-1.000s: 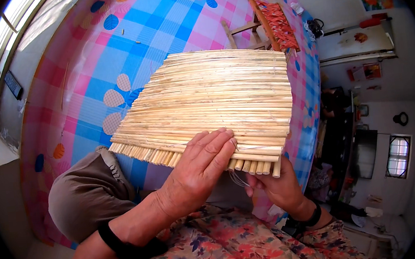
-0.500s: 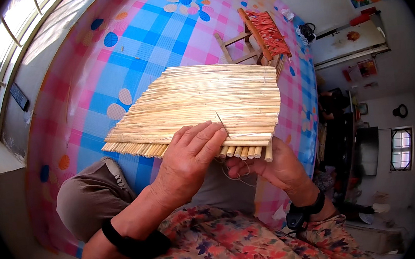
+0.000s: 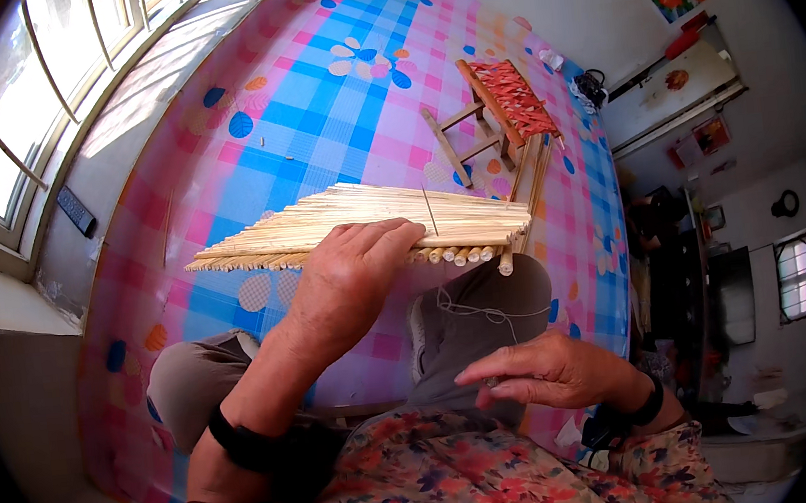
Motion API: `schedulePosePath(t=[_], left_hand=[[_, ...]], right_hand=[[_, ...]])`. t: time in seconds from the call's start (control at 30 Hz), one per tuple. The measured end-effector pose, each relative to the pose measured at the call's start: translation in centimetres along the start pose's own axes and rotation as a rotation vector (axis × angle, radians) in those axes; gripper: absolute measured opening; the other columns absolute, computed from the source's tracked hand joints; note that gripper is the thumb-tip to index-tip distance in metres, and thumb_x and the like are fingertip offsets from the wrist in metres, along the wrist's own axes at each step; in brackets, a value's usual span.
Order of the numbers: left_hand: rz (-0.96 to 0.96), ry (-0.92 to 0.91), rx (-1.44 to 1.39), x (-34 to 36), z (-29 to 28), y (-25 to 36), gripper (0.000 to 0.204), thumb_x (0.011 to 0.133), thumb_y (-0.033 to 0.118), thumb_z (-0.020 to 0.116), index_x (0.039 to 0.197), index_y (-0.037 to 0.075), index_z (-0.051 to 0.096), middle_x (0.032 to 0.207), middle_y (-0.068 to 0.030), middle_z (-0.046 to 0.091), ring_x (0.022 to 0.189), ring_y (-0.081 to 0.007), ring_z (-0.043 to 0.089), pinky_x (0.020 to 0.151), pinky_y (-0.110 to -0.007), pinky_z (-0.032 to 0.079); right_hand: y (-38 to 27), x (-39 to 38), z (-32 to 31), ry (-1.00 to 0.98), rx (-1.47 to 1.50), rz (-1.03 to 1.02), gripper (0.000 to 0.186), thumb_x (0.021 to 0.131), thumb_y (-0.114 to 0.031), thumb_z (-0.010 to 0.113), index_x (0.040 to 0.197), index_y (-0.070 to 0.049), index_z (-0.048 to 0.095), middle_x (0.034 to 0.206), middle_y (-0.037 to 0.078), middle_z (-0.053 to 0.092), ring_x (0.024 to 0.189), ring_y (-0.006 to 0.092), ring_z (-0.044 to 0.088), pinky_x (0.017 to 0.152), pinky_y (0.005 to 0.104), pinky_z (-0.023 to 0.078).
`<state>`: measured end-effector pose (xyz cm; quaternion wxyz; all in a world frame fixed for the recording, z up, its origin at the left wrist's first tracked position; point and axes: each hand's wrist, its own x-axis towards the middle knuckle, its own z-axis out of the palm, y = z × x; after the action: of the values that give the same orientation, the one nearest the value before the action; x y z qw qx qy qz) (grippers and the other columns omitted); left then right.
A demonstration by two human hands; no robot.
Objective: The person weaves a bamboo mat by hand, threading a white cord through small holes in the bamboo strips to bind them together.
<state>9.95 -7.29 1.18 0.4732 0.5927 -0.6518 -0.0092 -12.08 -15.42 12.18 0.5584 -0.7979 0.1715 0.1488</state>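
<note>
Both hands have shifted: the left hand [image 3: 352,276] still presses its flat, open palm on the pale mat of bound wooden sticks [image 3: 371,223], now tilted nearly level, while the right hand [image 3: 541,369] has dropped away, fingers pinching thin white thread [image 3: 481,310] taut.

Left hand [image 3: 347,276] flat (right [image 3: 541,372] pinched)
</note>
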Motion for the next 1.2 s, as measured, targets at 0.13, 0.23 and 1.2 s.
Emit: schedulePosePath(t=[0.13, 0.23, 1.2], left_hand=[[-0.037, 0.085, -0.045, 1.3, -1.6, 0.2, 0.031, 0.077, 0.003, 0.068, 0.106, 0.003, 0.060, 0.100, -0.0124, 0.065, 0.092, -0.0299, 0.063, 0.076, -0.036, 0.050], [-0.085, 0.084, -0.086, 1.0, -2.6, 0.6, 0.028, 0.077, 0.004, 0.069, 0.104, 0.004, 0.062, 0.095, -0.0114, 0.067, 0.090, -0.0296, 0.064, 0.076, -0.037, 0.050], [0.121, 0.022, -0.020, -0.3, -4.2, 1.1, 0.029, 0.070, 0.017, 0.074, 0.093, 0.006, 0.061, 0.088, -0.0057, 0.064, 0.079, -0.0234, 0.062, 0.072, -0.036, 0.047]], right_hand=[[-1.8, -0.8, -1.1, 0.224, -0.153, -0.151, 0.025, 0.091, -0.011, 0.058, 0.114, -0.001, 0.060, 0.091, 0.007, 0.064, 0.082, 0.0130, 0.062, 0.073, 0.0247, 0.048], [-1.3, -0.5, -3.9, 0.724, 0.036, -0.252, 0.018, 0.090, -0.010, 0.060, 0.103, 0.002, 0.062, 0.086, 0.003, 0.062, 0.080, 0.0073, 0.058, 0.068, 0.0219, 0.046], [-1.6, 11.7, -6.2, 0.029, 0.493, 0.063, 0.015, 0.092, -0.018, 0.058, 0.088, -0.003, 0.061, 0.077, 0.003, 0.061, 0.063, 0.0100, 0.059, 0.061, 0.0250, 0.052]])
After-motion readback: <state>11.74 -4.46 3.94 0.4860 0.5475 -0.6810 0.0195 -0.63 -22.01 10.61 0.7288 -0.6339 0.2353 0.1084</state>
